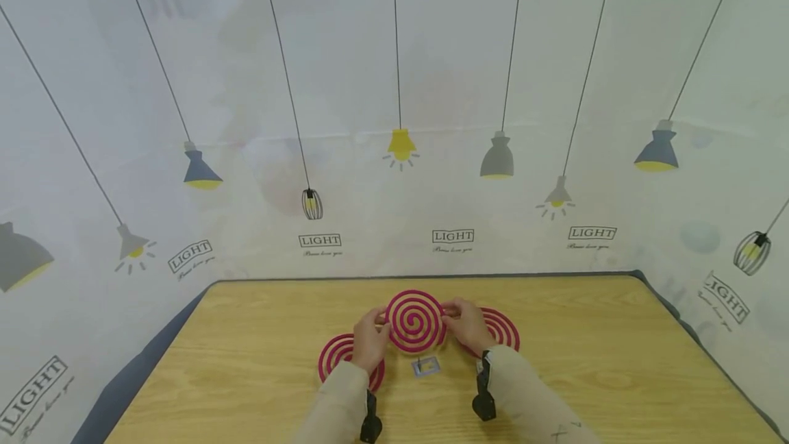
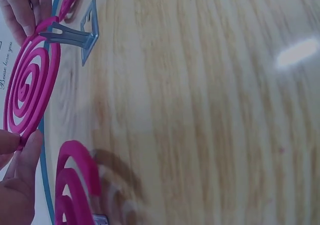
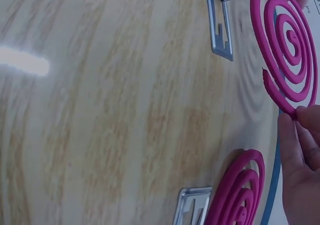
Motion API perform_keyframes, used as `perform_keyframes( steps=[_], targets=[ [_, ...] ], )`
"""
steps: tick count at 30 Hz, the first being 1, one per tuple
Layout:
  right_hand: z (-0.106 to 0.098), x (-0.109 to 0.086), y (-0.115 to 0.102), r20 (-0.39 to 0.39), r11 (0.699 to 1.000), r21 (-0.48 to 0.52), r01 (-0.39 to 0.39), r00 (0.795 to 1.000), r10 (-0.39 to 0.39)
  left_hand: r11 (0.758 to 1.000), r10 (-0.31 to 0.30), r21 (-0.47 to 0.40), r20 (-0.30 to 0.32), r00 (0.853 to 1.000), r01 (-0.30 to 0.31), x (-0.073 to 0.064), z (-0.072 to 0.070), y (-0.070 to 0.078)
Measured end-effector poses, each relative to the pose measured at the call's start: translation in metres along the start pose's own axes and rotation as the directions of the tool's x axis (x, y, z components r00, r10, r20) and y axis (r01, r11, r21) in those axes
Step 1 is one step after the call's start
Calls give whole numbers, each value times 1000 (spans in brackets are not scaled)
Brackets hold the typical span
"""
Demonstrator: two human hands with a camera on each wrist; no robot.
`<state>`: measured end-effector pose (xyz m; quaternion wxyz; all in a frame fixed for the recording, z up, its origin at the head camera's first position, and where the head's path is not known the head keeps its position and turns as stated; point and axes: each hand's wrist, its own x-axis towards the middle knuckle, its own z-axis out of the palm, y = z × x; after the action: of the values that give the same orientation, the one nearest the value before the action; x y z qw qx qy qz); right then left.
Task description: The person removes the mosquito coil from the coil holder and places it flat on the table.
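Both hands hold a pink spiral mosquito coil [image 1: 414, 321] up by its opposite edges. My left hand [image 1: 371, 341] pinches its left edge between thumb and fingers, and my right hand [image 1: 468, 327] pinches the right edge. Just below the coil, a small metal coil stand [image 1: 426, 366] rests on the table. Its raised prong [image 2: 70, 36] meets the coil's outer ring in the left wrist view; whether it passes through the ring I cannot tell. A second pink coil [image 1: 322, 363] lies partly hidden behind my left hand, a third [image 1: 516, 341] behind my right.
Under the right-hand coil, another metal stand [image 3: 192, 205] shows in the right wrist view. A bit of metal [image 2: 101, 219] pokes out beside the left-hand coil. The wooden table [image 1: 246, 341] ends at a wall cloth [image 1: 370, 252] printed with lamps.
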<state>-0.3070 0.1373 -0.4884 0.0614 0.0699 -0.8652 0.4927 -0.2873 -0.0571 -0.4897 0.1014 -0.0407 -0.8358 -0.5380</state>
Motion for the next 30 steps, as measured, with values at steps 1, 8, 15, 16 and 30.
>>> perform_keyframes(
  steps=[1,8,15,16,30],
  targets=[
    [0,-1,0,4,1000,-5,-3,1000,3,1000,2,11,-2,1000,-2,0,0,-1],
    [0,-3,2,14,999,-43,-16,1000,16,998,-9,64,7,1000,8,-1,1,-1],
    [0,-4,9,12,997,-67,-33,999,34,998,-20,64,31,999,18,0,4,-3],
    [0,-4,9,11,997,-67,-41,999,42,998,-13,68,33,999,11,0,4,-3],
    [-2,-11,9,39,995,-97,-18,999,22,992,9,126,83,997,-19,-3,3,-4]
  ],
)
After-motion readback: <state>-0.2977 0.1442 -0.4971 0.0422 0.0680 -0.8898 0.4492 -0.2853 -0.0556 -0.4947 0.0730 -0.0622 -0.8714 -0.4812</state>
